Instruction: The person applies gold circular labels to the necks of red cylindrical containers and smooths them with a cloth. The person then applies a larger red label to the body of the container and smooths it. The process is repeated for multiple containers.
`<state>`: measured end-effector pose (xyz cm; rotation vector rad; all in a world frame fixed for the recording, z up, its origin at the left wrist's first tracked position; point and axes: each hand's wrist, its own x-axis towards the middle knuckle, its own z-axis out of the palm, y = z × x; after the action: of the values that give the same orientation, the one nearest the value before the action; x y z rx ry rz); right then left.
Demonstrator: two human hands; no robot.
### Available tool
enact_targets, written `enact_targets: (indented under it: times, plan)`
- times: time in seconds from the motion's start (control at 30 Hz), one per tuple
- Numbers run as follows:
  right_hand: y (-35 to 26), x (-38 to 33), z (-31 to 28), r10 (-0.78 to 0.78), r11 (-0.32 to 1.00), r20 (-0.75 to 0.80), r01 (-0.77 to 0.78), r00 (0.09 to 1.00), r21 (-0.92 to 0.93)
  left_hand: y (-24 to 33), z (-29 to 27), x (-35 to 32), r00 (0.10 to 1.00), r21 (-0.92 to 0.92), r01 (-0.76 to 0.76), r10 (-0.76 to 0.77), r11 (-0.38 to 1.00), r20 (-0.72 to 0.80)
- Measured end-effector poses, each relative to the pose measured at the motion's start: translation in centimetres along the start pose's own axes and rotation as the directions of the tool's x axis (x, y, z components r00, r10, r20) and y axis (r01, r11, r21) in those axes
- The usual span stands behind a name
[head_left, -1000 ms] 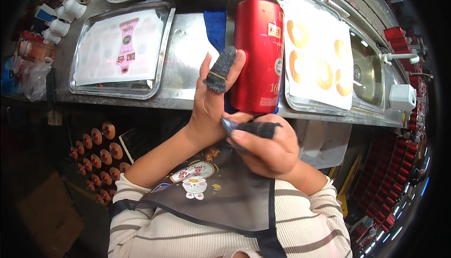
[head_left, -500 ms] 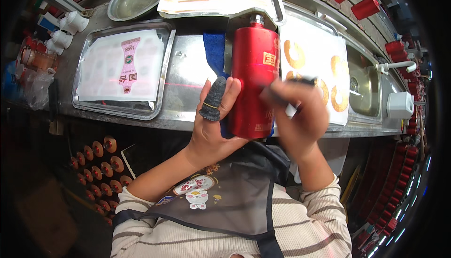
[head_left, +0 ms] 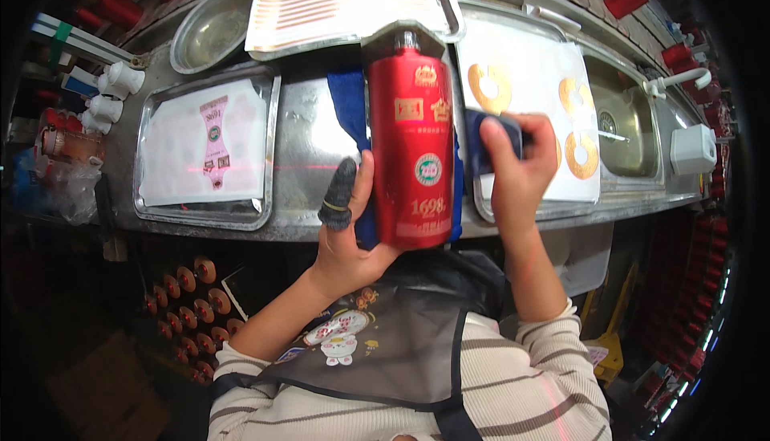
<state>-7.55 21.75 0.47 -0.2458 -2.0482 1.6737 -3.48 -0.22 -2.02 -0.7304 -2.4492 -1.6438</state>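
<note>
A red bottle (head_left: 413,152) with a narrow glass-like neck lies in front of me, its neck pointing away. Its decorated face, with gold marks and a round green-and-white emblem, is turned up. My left hand (head_left: 345,240) grips the bottle's lower left side; a dark grey fabric cot covers one finger, and part of the hand is hidden under the bottle. Just right of the bottle, my right hand (head_left: 523,156) pinches a flat dark blue scraper-like piece (head_left: 484,142). A blue cloth (head_left: 346,104) shows beneath and beside the bottle.
On the left, a metal tray (head_left: 269,152) holds a white sheet with a pink decal (head_left: 214,140). Behind stand a round metal basin (head_left: 212,30) and a tray of striped strips (head_left: 345,9). Gold ring decals (head_left: 581,154) lie right, before a sink (head_left: 622,120).
The bottle has been turned so its emblem side faces up. My right hand has moved off the bottle to its right side, and the view has shifted slightly.
</note>
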Motion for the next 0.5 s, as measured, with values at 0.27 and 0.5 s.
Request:
enact_targets:
  times: [0.27, 0.5]
  plan:
    - [0.2, 3.6, 1.2, -0.018, 1.000, 0.035, 0.018, 0.999, -0.004, -2.3, -0.7, -1.2, 0.999, 0.003, -0.043, 0.043, 0.999, 0.031]
    - [0.7, 4.5, 1.5, -0.149, 0.985, -0.007, 0.148, 0.989, -0.090, -1.4, -1.7, 6.0, 1.000, 0.293, -0.017, 0.018, 0.956, 0.000]
